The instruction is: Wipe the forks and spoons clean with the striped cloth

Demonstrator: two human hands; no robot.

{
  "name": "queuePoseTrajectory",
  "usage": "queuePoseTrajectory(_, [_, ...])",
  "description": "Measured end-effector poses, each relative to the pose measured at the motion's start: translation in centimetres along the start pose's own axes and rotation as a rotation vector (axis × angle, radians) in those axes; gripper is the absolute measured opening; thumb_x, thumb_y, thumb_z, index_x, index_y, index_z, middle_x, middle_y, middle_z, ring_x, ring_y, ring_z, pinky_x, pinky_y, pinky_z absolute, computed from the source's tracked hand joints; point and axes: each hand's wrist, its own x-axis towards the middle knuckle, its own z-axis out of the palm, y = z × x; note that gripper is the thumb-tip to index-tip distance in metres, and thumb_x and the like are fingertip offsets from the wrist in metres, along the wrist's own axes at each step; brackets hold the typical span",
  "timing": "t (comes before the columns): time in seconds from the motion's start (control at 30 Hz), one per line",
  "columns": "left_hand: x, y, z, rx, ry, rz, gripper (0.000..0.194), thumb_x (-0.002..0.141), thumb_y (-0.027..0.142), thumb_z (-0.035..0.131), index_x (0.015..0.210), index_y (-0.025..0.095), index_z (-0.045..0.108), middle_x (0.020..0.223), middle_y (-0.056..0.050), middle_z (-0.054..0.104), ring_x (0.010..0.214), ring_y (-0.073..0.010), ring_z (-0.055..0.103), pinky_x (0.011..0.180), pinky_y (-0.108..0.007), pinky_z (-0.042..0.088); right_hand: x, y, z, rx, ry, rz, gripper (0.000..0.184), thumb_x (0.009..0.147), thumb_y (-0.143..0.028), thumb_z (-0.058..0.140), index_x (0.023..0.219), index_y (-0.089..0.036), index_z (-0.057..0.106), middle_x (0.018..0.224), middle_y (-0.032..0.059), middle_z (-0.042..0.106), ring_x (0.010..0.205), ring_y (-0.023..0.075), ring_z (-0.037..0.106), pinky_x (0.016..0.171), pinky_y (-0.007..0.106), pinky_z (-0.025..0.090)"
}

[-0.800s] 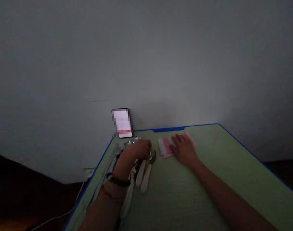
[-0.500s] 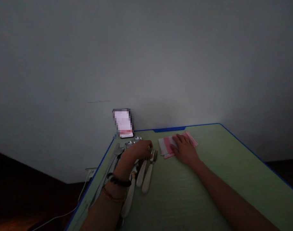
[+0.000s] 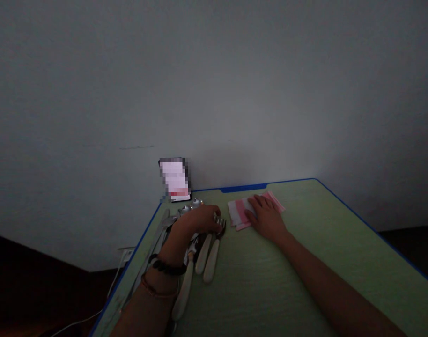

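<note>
My left hand [image 3: 204, 219] reaches over the cutlery on the left side of the table. Its fingers are curled in a pinch at the head of the rightmost fork [image 3: 211, 260], which has a pale handle and lies on the tabletop. Beside that fork lies another pale-handled piece [image 3: 203, 255], its upper end hidden under my hand. A third pale handle [image 3: 183, 290] lies nearer to me. My right hand [image 3: 268, 217] rests flat, fingers spread, on a folded pink and white striped cloth [image 3: 238, 213].
Several spoons [image 3: 197, 202] and long metal pieces [image 3: 158, 238] lie along the left edge, partly behind my arm. A phone [image 3: 175, 180] with a lit screen leans on the wall at the back left. The green table [image 3: 270, 285] has a blue rim; a white cable [image 3: 77, 323] hangs beside it.
The view has shifted slightly, so everything sits a little further left. My left fingers have edged right onto the fork's head. My right hand stays on the cloth.
</note>
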Motion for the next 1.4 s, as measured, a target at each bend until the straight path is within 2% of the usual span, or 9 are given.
queuePoseTrajectory(0.23, [0.2,-0.1,0.1,-0.019,-0.001,0.02,0.045,0.065,0.035,0.062,0.109,0.025,0.058,0.093,-0.003,0.069,0.078,-0.0179,0.064,0.059,-0.021,0.042,0.0,-0.1,0.0,-0.005,-0.001,0.003,0.048,0.088,-0.047,0.03,0.125,-0.021,0.045,0.131,0.0107,0.046,0.122,0.026,0.035,0.1,0.042,0.024])
queuePoseTrajectory(0.47, [0.4,-0.3,0.1,-0.026,0.01,0.036,0.03,0.068,0.025,0.058,0.097,0.021,0.062,0.085,-0.003,0.07,0.073,-0.0161,0.063,0.056,-0.021,0.042,0.1,0.0,0.1,-0.004,-0.004,-0.002,0.048,0.088,-0.047,0.03,0.126,-0.021,0.045,0.131,0.0112,0.045,0.121,0.0261,0.036,0.099,0.043,0.025])
queuePoseTrajectory(0.63, [0.4,-0.6,-0.2,-0.01,0.071,0.062,0.02,0.074,0.023,0.051,0.089,0.018,0.063,0.088,-0.005,0.069,0.078,-0.016,0.062,0.063,-0.022,0.043,0.1,0.1,0.1,0.005,-0.003,-0.007,0.048,0.088,-0.047,0.03,0.126,-0.021,0.045,0.131,0.0112,0.045,0.121,0.026,0.036,0.1,0.042,0.025])
queuePoseTrajectory(0.87, [0.1,-1.0,-0.5,0.012,0.111,0.078,0.021,0.075,0.022,0.049,0.09,0.017,0.063,0.094,-0.006,0.068,0.083,-0.0166,0.061,0.071,-0.023,0.044,0.0,0.1,0.3,0.004,-0.005,-0.001,0.048,0.088,-0.047,0.031,0.128,-0.022,0.044,0.132,0.0106,0.044,0.122,0.0263,0.036,0.1,0.043,0.025])
queuePoseTrajectory(1.07, [-0.1,-0.1,-0.6,0.045,0.104,0.06,0.025,0.072,0.027,0.054,0.093,0.018,0.063,0.1,-0.007,0.066,0.087,-0.0183,0.06,0.071,-0.024,0.044,0.0,0.2,0.4,-0.001,-0.014,0.0,0.048,0.088,-0.046,0.031,0.128,-0.022,0.043,0.133,0.011,0.044,0.122,0.0265,0.035,0.099,0.043,0.025])
queuePoseTrajectory(1.13, [-0.3,0.4,-0.7,0.057,0.084,0.045,0.025,0.073,0.032,0.053,0.091,0.017,0.064,0.096,-0.008,0.067,0.084,-0.0186,0.061,0.068,-0.025,0.044,0.0,0.2,0.4,0.002,-0.011,-0.003,0.048,0.088,-0.046,0.032,0.128,-0.021,0.043,0.132,0.0111,0.044,0.122,0.0261,0.035,0.099,0.043,0.025])
queuePoseTrajectory(1.27, [-0.7,1.4,-0.5,0.084,-0.016,-0.017,0.029,0.072,0.041,0.053,0.073,0.015,0.067,0.074,-0.009,0.069,0.065,-0.019,0.062,0.057,-0.026,0.044,0.0,0.1,0.4,0.007,-0.015,0.004,0.048,0.088,-0.046,0.032,0.128,-0.022,0.043,0.133,0.011,0.044,0.122,0.0258,0.035,0.1,0.043,0.024])
queuePoseTrajectory(1.4, [-0.9,2.5,-0.4,0.108,-0.054,-0.051,0.028,0.065,0.041,0.061,0.071,0.014,0.068,0.071,-0.01,0.069,0.066,-0.0208,0.063,0.058,-0.028,0.045,0.1,0.2,0.5,0.007,-0.017,0.002,0.048,0.088,-0.046,0.031,0.127,-0.021,0.044,0.133,0.0109,0.043,0.122,0.026,0.035,0.1,0.043,0.025])
